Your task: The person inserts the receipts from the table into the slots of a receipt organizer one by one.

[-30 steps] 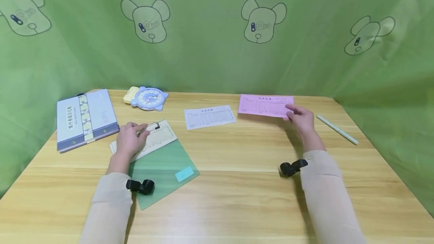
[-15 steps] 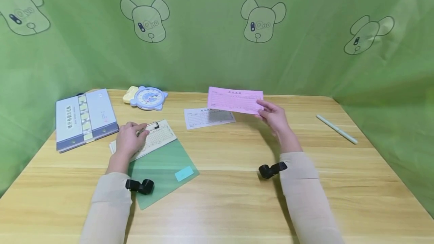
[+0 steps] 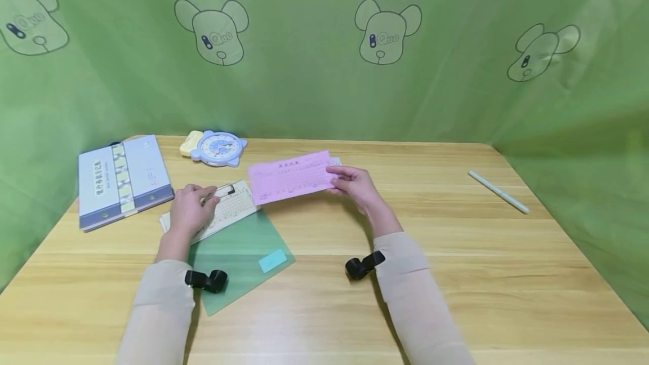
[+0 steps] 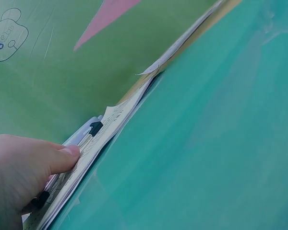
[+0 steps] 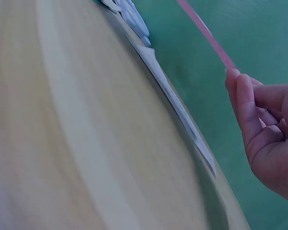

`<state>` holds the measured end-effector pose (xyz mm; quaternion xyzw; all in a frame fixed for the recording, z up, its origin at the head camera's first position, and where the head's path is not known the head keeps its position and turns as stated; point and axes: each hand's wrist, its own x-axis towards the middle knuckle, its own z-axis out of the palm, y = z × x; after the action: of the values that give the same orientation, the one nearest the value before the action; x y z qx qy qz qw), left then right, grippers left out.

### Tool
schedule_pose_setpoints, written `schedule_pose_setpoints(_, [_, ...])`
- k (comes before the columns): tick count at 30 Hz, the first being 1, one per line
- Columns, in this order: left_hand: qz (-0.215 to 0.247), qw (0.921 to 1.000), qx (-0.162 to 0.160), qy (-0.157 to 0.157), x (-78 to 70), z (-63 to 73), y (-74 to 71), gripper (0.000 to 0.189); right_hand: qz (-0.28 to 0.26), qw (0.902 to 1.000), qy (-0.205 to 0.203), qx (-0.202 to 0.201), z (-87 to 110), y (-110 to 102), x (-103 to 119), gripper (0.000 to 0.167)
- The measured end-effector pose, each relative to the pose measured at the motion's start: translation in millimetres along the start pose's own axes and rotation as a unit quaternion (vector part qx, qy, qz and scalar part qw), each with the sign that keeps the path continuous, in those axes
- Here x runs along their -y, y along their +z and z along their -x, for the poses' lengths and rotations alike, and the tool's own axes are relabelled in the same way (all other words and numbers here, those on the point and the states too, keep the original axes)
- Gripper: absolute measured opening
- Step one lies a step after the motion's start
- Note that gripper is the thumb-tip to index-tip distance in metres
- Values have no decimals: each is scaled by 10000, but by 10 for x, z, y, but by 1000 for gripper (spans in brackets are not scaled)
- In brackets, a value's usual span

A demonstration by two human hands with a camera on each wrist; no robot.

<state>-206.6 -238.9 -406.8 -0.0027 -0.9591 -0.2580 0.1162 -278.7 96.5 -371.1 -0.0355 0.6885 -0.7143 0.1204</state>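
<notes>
My right hand [image 3: 357,185] pinches a pink printed form slip [image 3: 289,180] by its right end and holds it up off the table. In the right wrist view the slip shows nearly edge-on. Behind it lies a white form slip, mostly hidden in the head view but visible along the table in the right wrist view [image 5: 168,98]. My left hand [image 3: 191,210] pinches the metal wire clip [image 4: 89,136] of a translucent green clipboard [image 3: 243,263], thumb on the wire. Under that clip lie white form sheets [image 3: 234,207], their left part covered by my hand.
A blue-and-white account book [image 3: 124,182] lies at the left. Near the back edge are a light blue toy clock [image 3: 219,148] and a pale yellow block [image 3: 191,143]. A pale green pen [image 3: 498,191] lies far right. Green curtain [image 3: 304,106] surrounds the table [image 3: 431,308].
The pink slip has been lifted from the back right and carried left in my right hand, past the white slip to beside the clipboard. The left hand stays on the clip.
</notes>
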Motion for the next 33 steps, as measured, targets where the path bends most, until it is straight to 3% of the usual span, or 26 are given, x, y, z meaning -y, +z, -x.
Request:
schedule_pose_setpoints(16, [37, 10000, 48, -46, -10, 1, 2, 35, 931, 9903, 227, 1003, 60, 468, -179, 31])
schedule_pose_setpoints(33, [45, 9999, -85, -28, -44, -17, -2, 34, 1017, 9829, 353, 1491, 112, 938, -260, 28])
